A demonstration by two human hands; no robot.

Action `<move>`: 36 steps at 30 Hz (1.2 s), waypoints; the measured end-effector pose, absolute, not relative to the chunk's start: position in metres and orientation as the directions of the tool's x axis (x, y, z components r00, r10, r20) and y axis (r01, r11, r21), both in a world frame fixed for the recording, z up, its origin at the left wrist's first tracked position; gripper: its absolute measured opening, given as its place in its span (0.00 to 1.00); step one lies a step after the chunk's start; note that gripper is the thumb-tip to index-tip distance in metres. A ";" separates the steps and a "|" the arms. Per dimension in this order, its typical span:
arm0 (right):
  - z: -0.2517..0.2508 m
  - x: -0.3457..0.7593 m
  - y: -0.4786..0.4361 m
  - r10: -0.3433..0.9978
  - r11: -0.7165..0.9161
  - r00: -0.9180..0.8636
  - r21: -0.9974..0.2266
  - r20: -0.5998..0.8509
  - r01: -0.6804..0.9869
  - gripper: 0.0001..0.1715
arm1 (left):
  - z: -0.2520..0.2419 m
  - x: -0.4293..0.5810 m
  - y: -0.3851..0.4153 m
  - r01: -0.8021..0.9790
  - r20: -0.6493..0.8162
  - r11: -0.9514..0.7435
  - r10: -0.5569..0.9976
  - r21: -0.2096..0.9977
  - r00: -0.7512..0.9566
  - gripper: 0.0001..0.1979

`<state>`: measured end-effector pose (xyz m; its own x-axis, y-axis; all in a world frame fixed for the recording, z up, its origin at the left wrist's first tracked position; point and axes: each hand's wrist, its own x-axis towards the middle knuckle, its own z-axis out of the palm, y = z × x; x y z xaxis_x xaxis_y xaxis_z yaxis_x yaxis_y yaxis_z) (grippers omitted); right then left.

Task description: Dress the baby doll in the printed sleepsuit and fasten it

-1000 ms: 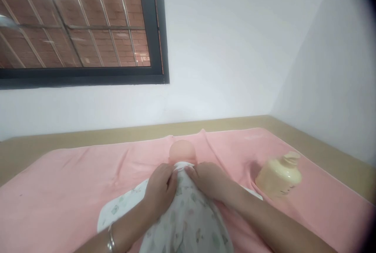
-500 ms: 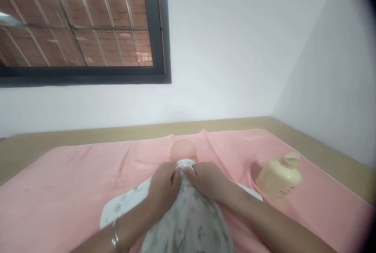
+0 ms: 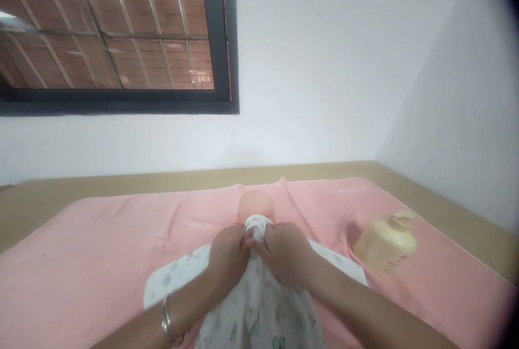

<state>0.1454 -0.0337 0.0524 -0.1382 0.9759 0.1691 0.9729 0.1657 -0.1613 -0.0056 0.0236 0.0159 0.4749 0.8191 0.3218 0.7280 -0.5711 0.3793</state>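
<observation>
- Since a second ago our two hands have crept up toward the doll's head [image 3: 255, 207], bunching the collar tighter beneath it.
- Our left hand [image 3: 226, 258] and right hand [image 3: 286, 256] meet just below the doll's head, knuckles nearly touching.
- Our fingers [image 3: 259, 242] on both hands are closed, pinching the neck edge of the white printed garment [image 3: 259, 311].
- Done so far, we judge: the garment covers the body from just under the doll's head down toward us. One sleeve [image 3: 170, 281] lies flat, left of and below the head, on the pink towel [image 3: 101, 252].
- Left to do, we judge: the collar is gathered rather than smoothed, and we cannot tell whether any fastening is closed.
- A cream bottle [image 3: 385, 241] sits tilted on the towel, well to the right of the doll's head, with neither hand on it.
</observation>
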 end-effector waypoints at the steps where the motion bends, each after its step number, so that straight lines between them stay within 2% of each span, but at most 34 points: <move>1: 0.052 0.145 -0.033 0.975 0.174 -0.148 -0.157 0.165 0.972 0.34 | 0.016 -0.006 0.024 0.733 0.325 -0.570 0.820 0.373 0.472 0.20; 8: 0.049 0.147 -0.029 0.978 0.183 -0.165 -0.151 0.124 0.971 0.37 | 0.013 -0.004 0.028 0.768 0.334 -0.574 0.810 0.285 0.482 0.21; 14: 0.044 0.153 -0.020 0.988 0.154 -0.146 -0.220 0.055 0.963 0.40 | 0.008 -0.005 0.029 0.741 0.423 -0.622 0.760 0.252 0.494 0.20; 25: 0.040 0.156 -0.020 0.995 0.094 -0.096 -0.284 0.009 0.954 0.42 | 0.016 -0.004 0.026 0.730 0.320 -0.574 0.817 0.371 0.480 0.17; 32: 0.034 0.160 -0.015 0.998 0.041 -0.051 -0.314 -0.022 0.949 0.44 | 0.015 -0.004 0.026 0.768 0.334 -0.541 0.834 0.342 0.439 0.18; 36: 0.034 0.161 -0.012 0.997 0.004 -0.030 -0.360 -0.067 0.933 0.45 | 0.016 -0.003 0.027 0.792 0.278 -0.498 0.864 0.354 0.419 0.21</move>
